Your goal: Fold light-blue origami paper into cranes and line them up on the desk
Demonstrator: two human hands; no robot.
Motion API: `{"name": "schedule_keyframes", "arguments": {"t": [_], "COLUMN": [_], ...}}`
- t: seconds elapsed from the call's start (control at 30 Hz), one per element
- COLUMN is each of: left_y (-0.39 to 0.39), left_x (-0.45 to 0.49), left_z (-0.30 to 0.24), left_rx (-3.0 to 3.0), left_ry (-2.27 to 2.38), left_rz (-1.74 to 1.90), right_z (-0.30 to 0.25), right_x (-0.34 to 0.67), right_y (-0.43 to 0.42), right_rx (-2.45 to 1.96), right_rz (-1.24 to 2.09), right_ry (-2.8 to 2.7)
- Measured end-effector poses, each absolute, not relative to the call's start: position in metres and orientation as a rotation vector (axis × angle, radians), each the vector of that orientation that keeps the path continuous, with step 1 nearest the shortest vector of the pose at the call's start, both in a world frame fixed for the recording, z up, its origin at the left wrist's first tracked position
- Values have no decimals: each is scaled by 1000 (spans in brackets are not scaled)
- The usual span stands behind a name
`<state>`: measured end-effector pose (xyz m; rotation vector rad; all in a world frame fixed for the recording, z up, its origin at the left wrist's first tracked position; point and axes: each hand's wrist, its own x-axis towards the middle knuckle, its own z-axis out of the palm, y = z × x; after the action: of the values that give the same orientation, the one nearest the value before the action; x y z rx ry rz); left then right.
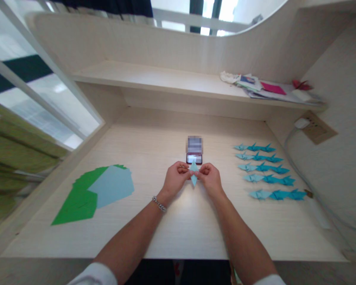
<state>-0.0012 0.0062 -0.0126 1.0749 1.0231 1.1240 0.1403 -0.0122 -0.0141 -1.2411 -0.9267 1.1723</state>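
A light blue piece of folded paper (194,180), shaped like a narrow diamond, is held upright between my two hands. My left hand (178,176) pinches its left side with thumb and fingers. On the other side, my right hand (210,178) pinches it in the same way, the thumbs nearly meeting at the middle. Just beyond the paper lies a phone (190,159) with a lit screen, its upper part blurred out. The paper's top point overlaps the phone's near edge in this view.
Rows of blue folded paper cranes (277,180) stand on the right. Fanned green paper (80,202) and light blue paper (114,186) lie on the left. Papers (259,87) rest on the shelf (166,79). A cable (296,168) runs from the wall socket (317,126) down the right side.
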Motion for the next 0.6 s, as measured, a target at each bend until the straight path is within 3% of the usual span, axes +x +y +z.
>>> {"name": "schedule_keyframes", "arguments": {"t": [0.6], "left_y": [8], "left_x": [-2], "left_z": [-13], "left_rx": [1187], "left_ry": [1081], "left_rz": [1075], "right_z": [-14], "right_x": [136], "right_y": [-14], "right_rx": [-1225], "right_rz": [1283], "right_ry": [-1010]}}
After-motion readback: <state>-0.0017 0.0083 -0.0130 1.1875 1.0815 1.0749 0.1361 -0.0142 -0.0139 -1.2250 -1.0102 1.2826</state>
